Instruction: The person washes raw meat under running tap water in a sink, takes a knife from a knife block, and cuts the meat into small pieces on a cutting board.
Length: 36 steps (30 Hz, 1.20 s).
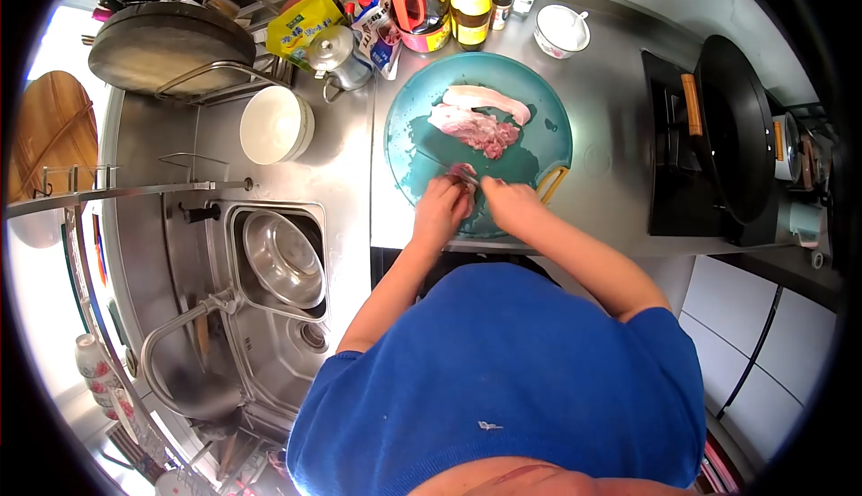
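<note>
A round green cutting board (pixel 549 128) lies on the steel counter, its surface wet. Two pieces of raw meat rest on its far half: a pale fatty strip (pixel 485 98) and a pinker chunk (pixel 476 128) just below it. Near the board's front, my left hand (pixel 440 209) is closed on a small dark-red piece of meat (pixel 463 171). My right hand (pixel 508 203) is closed around the handle of a knife (pixel 444 152), whose thin blade shows faintly against the board beside that piece. My fingers hide the handle and part of the small piece.
Left of the board stand a white bowl (pixel 277 125) and a sink holding a steel basin (pixel 284 258). Sauce bottles (pixel 472 2), a metal pot (pixel 337 56) and a small bowl (pixel 562 31) line the back. A black wok (pixel 738 128) sits on the stove at right.
</note>
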### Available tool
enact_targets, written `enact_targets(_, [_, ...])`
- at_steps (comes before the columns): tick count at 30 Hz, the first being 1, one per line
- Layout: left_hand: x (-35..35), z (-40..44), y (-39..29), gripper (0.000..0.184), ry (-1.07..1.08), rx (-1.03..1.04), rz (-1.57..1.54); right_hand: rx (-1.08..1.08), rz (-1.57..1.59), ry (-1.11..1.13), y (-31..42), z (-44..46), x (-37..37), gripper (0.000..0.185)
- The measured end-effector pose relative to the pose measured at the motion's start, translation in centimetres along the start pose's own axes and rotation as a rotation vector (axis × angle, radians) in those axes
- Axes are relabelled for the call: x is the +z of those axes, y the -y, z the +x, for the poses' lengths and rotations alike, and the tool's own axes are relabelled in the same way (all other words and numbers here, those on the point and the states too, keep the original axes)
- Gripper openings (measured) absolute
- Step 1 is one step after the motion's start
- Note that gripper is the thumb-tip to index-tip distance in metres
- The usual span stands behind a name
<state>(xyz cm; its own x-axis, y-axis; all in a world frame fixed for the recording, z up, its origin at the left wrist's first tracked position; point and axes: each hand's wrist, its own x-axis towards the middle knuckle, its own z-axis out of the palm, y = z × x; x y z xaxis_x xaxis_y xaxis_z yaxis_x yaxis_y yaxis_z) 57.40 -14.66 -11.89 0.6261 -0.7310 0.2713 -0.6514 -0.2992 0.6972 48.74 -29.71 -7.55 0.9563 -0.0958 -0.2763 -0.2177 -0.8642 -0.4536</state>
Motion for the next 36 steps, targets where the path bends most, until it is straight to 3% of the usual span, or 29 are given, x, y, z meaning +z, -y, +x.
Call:
enact_targets(5, [0.2,-0.1,0.4,0.020,-0.069,0.060,-0.015,0.200,-0.079,0.152,-1.7,-4.3,-3.4,0.018])
enact_targets(8, [0.1,0.1,0.3,0.020,-0.014,0.037,-0.003,0.041,-0.135,0.209,-1.1,-3.0,-3.9,0.018])
enact_targets(11, [0.2,-0.1,0.1,0.022,-0.047,0.020,-0.013,-0.130,-0.026,0.061,-0.4,1.3,-1.2,0.017])
enact_targets(13, [-0.1,0.0,0.0,0.024,0.049,-0.021,-0.011,-0.163,0.004,0.041,-0.2,2.9,-0.2,0.017])
enact_targets(22, [-1.0,0.0,-0.7,0.029,-0.022,0.091,-0.007,0.037,-0.100,0.062,-1.4,-4.8,-2.6,0.019])
enact_targets(24, [-0.9,0.0,-0.4,0.029,0.020,0.099,-0.013,0.075,-0.147,0.224,-0.6,-5.7,-3.0,0.019])
enact_targets(28, [-0.3,-0.1,-0.2,0.027,0.033,0.062,-0.030,0.084,-0.099,0.213,-0.1,-4.0,-1.7,0.017])
enact_targets(30, [-0.2,-0.2,-0.1,0.026,0.026,0.048,-0.026,0.039,-0.030,0.044,1.0,-0.6,-0.6,0.015])
enact_targets(33, [-0.2,-0.2,0.0,0.025,0.036,0.049,-0.014,-0.057,0.052,-0.040,1.3,3.1,1.1,0.016])
enact_targets(36, [-0.4,-0.4,0.2,0.026,0.033,0.043,-0.026,0.009,0.040,-0.052,0.6,0.9,0.5,0.016])
